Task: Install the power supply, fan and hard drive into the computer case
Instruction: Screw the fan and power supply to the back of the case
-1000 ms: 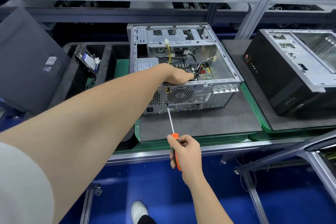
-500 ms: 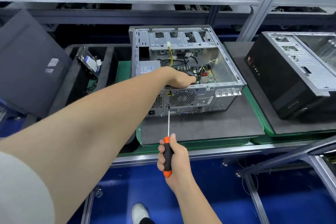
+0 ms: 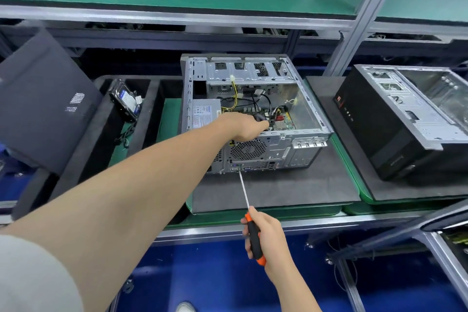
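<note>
Grey steel computer case (image 3: 278,153) lies open-side-up on a dark foam mat (image 3: 278,190) at the middle of the bench (image 3: 291,213), rear panel facing near. Power supply (image 3: 205,113) is seated inside at the left, against the rear panel. Hard drive (image 3: 125,99) is not yet fitted; it leans in a slot of the black foam tray (image 3: 149,109), left of the case and apart from it.

Step in hand, by judgement: fastening the fan. The round fan grille (image 3: 248,149) sits in the rear panel directly below the left hand (image 3: 243,125). The tip of the screwdriver (image 3: 254,239) meets the panel just under that grille, among the ports (image 3: 244,167). Whether the tip is seated in a screw head cannot be told.

Left hand: arm stretched far across the bench, hand draped over the top edge of the rear panel, fingers turned down into the case. A dark part shows at the fingertips. The grip itself is hidden, so I cannot tell whether it pinches or merely presses that part.

Right hand (image 3: 269,240): low and near, off the bench edge, grip wrapped fully round the orange-and-black handle, shaft angled up and slightly left toward the panel.

Next move, by judgement: the fan needs holding square behind the grille while the tip finds a corner screw. The present contact point looks low for that. Slipping onto the ports is the risk. The hard drive is left to do.
</note>
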`<state>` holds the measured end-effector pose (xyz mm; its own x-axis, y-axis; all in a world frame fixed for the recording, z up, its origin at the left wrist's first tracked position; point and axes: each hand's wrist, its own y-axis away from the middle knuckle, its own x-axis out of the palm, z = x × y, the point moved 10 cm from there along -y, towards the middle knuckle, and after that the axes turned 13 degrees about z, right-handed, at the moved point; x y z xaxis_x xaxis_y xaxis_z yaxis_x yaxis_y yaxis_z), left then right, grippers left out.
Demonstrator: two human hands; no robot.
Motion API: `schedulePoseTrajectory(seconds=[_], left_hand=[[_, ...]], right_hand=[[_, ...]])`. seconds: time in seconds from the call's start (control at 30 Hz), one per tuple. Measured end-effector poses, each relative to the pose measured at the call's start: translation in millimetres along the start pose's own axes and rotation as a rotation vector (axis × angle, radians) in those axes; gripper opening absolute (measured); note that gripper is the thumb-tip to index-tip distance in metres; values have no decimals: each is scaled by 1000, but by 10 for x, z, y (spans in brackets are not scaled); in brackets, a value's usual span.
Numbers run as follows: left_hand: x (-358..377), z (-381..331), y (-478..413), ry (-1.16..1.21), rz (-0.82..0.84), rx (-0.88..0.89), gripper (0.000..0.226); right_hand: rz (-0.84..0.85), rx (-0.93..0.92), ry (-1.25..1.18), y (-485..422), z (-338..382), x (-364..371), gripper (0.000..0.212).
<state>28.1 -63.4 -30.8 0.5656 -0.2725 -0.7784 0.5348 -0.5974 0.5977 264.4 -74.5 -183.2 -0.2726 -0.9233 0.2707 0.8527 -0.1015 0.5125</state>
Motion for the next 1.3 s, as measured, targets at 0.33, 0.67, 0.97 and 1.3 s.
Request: schedulePoseTrajectory(seconds=[0.33, 0.67, 0.97, 1.3], left_hand=[[-113, -26, 475, 73, -477, 233, 53], [294, -134, 773, -489, -515, -99, 107], [300, -134, 640, -590, -525, -57, 104], [-409, 9, 423, 180, -604, -40, 49]], right_hand=[[-47, -285, 623, 239, 951, -562, 27], [-125, -443, 370, 474, 1721, -1095, 28], [-188, -529, 292, 552, 2572, -1352, 30], [-421, -365, 457, -178, 3212, -1863, 30]])
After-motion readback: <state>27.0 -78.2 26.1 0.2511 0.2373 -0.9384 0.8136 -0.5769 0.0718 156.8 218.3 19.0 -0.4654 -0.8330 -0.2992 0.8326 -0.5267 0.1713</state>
